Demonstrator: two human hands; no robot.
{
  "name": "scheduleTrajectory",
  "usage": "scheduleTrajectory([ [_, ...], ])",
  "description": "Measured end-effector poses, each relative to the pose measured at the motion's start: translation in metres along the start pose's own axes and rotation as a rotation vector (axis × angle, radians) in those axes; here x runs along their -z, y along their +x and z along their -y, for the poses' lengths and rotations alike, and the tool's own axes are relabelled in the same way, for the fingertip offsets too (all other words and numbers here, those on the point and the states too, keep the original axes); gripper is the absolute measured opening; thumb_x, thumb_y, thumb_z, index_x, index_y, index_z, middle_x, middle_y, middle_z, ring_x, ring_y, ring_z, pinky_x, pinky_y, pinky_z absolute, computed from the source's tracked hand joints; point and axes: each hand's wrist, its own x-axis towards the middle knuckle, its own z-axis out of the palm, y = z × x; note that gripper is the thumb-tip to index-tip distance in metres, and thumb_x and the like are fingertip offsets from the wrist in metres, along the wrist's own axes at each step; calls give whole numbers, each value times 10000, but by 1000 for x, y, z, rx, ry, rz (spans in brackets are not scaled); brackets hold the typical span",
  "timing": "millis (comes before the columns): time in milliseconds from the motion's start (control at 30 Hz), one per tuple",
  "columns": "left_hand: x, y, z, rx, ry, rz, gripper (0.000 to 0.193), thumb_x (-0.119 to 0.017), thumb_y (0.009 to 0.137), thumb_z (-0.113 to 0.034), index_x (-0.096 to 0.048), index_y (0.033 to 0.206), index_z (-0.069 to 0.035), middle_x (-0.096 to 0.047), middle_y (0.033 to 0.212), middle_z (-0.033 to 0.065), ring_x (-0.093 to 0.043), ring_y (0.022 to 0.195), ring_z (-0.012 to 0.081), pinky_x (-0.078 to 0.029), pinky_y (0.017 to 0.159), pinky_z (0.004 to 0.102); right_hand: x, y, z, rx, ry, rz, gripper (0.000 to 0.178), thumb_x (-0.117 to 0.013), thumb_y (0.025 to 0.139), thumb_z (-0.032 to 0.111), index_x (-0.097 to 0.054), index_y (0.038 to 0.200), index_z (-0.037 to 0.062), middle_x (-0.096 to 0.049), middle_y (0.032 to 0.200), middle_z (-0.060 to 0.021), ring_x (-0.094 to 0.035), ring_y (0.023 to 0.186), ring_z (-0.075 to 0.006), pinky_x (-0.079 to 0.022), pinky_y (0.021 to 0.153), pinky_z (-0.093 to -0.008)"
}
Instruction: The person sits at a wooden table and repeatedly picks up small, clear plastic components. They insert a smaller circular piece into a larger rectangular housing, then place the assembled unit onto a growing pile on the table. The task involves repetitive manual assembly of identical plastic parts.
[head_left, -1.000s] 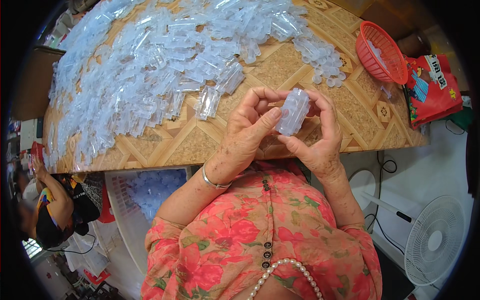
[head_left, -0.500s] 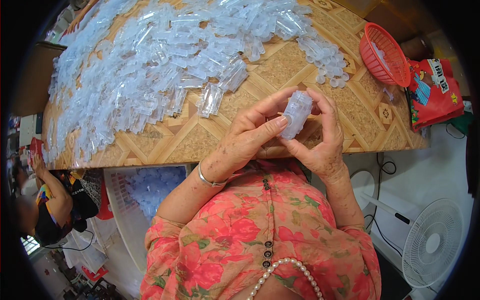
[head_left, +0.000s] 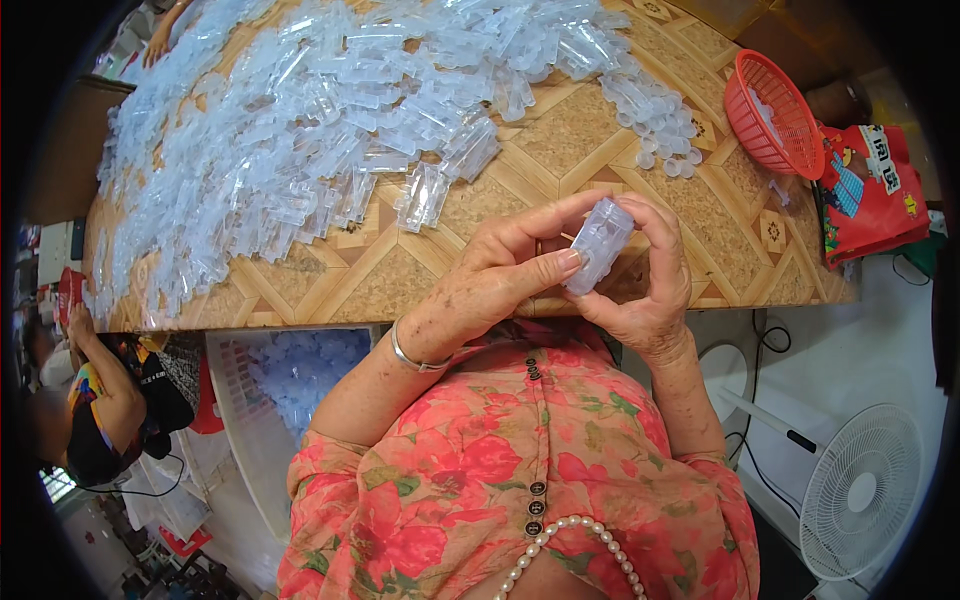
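Vial strip [head_left: 598,246] is pinched between left hand [head_left: 500,285] and right hand [head_left: 645,285], above table [head_left: 400,285] edge. Slip risk: smooth plastic, fingertip grip only; strip could be dropped off the edge.

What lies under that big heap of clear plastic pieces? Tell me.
The clear plastic pieces lie on a patterned wooden table. Its diamond inlay shows around the heap; the tabletop directly beneath is covered.

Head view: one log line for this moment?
left hand: grips clear plastic piece | right hand: grips same piece | above table edge | pile of clear pieces behind
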Motion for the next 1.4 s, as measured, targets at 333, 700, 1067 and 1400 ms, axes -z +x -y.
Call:
scheduleTrajectory([
  [333,-2,3,6,-21,72,-43,534,-559,1075,-107,-428,1589,-50,-582,1475,102,-567,1340,187,-495,1106,344,-5,-6,-4,-114,36,-18,833,-921,661,128,-530,1392,45,-632,1319,-162,-652,1174,-301,-546,982,-397],
  [700,1,7,21,-311,750,-82,639,-603,1056,-159,-342,1626,-37,-608,1434,128,-602,1249,201,-470,1078,342,-14,-9,-5,-257,-102,-87,857,-956,711,376,-540,1378,33,-661,1238,-133,-665,1094,-271,-553,939,-403],
  [1067,4,10,24,-352,749,-56,628,-609,1055,-144,-360,1625,-56,-578,1476,123,-564,1289,177,-453,1088,317,-21,-17,-3,-439,123,-136,871,-967,713,356,-507,1380,35,-673,1180,-96,-696,987,-213,-576,865,-354],
  [1400,7,8,23,-281,650,-53,576,-591,1055,-119,-416,1599,-51,-600,1432,116,-581,1254,174,-474,1053,312,-20,-15,-6,-369,58,-90,836,-945,708,241,-495,1385,46,-675,1019,-73,-689,866,-173,-571,779,-335],
])
